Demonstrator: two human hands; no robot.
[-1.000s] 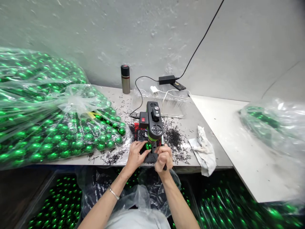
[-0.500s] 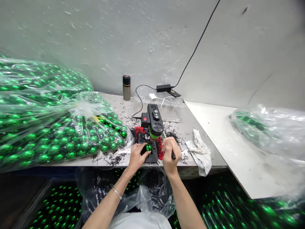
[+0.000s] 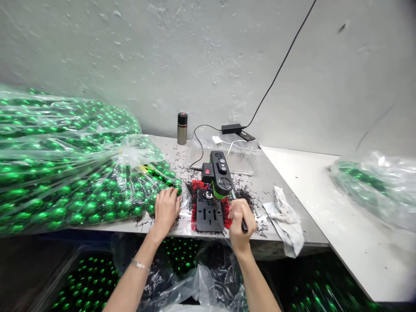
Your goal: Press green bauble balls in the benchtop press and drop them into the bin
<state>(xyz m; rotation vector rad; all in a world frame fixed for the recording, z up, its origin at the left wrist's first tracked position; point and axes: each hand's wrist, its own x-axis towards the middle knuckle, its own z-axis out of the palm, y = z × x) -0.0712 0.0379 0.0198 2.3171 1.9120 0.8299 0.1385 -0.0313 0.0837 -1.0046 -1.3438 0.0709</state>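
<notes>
My left hand (image 3: 167,209) reaches to the opening of a clear plastic bag full of shiny green balls (image 3: 97,190). Its fingers bend over the nearest balls, and the fingertips are partly hidden, so its hold is unclear. My right hand (image 3: 241,219) is wrapped round the black-tipped lever handle (image 3: 244,225) of a small black and green press machine (image 3: 221,173). No ball rests on the slotted black base plate (image 3: 209,216) below the machine's head. Red matting (image 3: 194,216) shows beneath the plate.
Small black bits litter the grey table (image 3: 282,182). A white cloth (image 3: 286,221) hangs over its front edge. Behind stand a bottle (image 3: 182,128), a power adapter (image 3: 232,128) and a clear tray (image 3: 243,162). Another bag (image 3: 367,182) lies right; more green balls (image 3: 182,251) are below.
My left hand has moved left from the base plate to the bag. The green ball it was touching is gone from the plate. My right hand still grips the lever. The camera view has shifted.
</notes>
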